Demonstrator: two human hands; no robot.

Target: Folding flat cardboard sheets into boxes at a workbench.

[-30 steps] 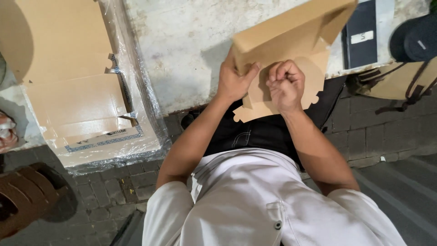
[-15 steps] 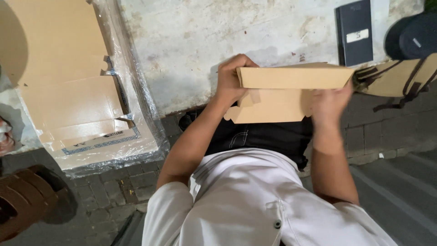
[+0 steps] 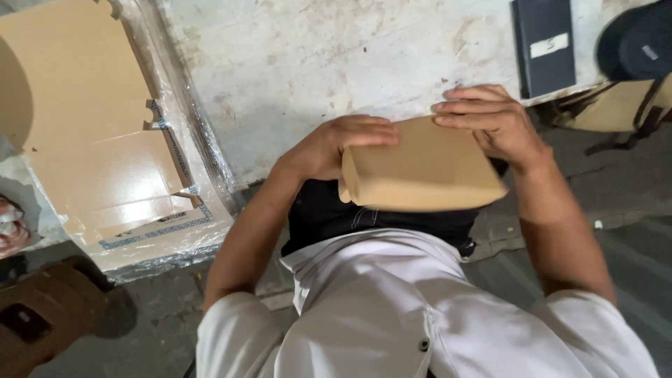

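Observation:
I hold a folded brown cardboard box (image 3: 420, 168) in front of my chest, over the near edge of a stained white table (image 3: 315, 63). My left hand (image 3: 339, 143) grips its left end, fingers laid over the top edge. My right hand (image 3: 490, 119) presses on its upper right corner with the fingers flat. The box is closed into a flat rectangular shape, tilted slightly down to the right.
A stack of flat brown cardboard sheets (image 3: 91, 140) wrapped in clear plastic lies on the left. A dark book-like object (image 3: 546, 45) and a dark cap (image 3: 640, 42) rest at the table's far right. A brown sandal (image 3: 42, 315) sits on the floor at lower left.
The cardboard went from an open, raised sheet with loose flaps to a closed flat box. Both hands shifted from folding flaps to pressing on the box's top.

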